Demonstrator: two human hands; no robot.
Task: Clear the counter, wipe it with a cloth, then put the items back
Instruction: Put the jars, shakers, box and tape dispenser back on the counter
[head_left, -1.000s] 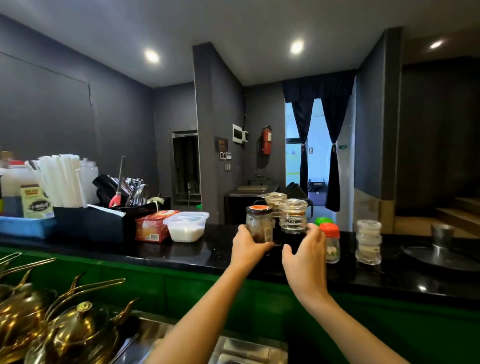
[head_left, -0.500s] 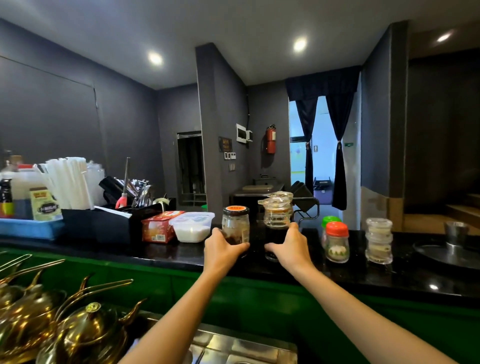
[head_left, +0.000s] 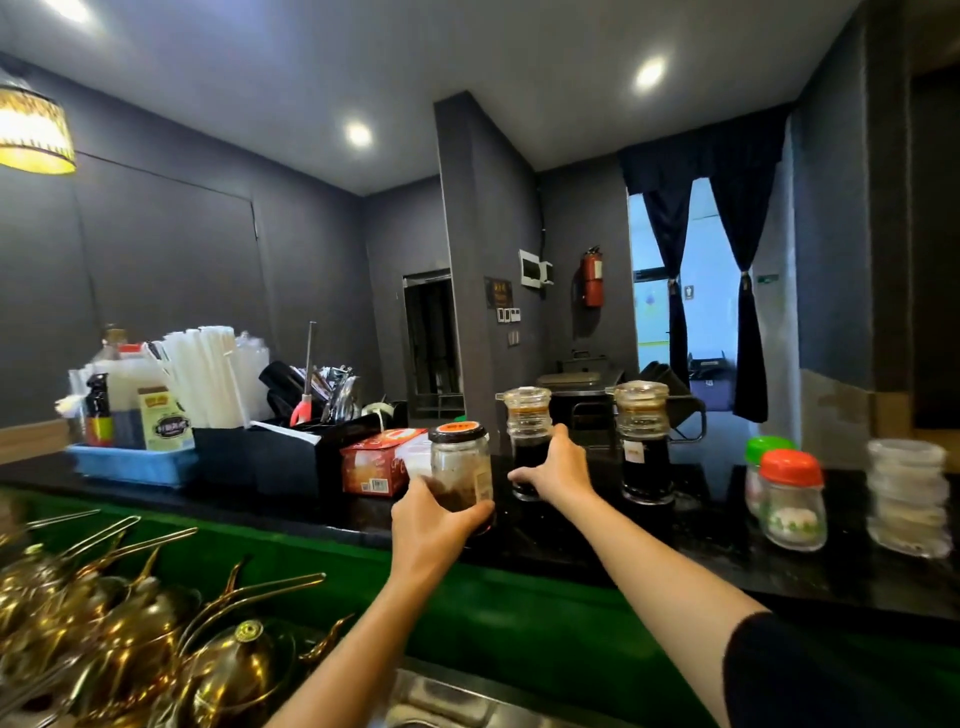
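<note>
Findings against the frame half a second before: the two dark sauce dispensers then stood bunched together at the right hand. The nearer dispenser (head_left: 527, 415) now stood apart from the second dispenser (head_left: 644, 457), with bare counter between them. The orange-lidded jar (head_left: 462, 470) had come nearer the front edge of the black counter (head_left: 675, 551).

Left hand (head_left: 431, 525): arm extended forward, fingers and thumb wrapped round the lower body of the jar, a firm grasp. The hand hid the jar's base, so whether it rested on the counter or was lifted clear could not be determined.

Right hand (head_left: 556, 467): arm reached further in, thumb to the left and fingers curled round the dark lower part of the nearer dispenser, which stood upright.

Clearances: a red carton (head_left: 371, 467) sat just behind and left of the jar. To the right, the second dispenser, a green-capped shaker (head_left: 761, 452), a red-capped shaker (head_left: 792, 501) and a stack of clear containers (head_left: 909, 499) stood in a loose row, none touching the hands. Open counter lay along the front edge above the green panel (head_left: 519, 608).
</note>
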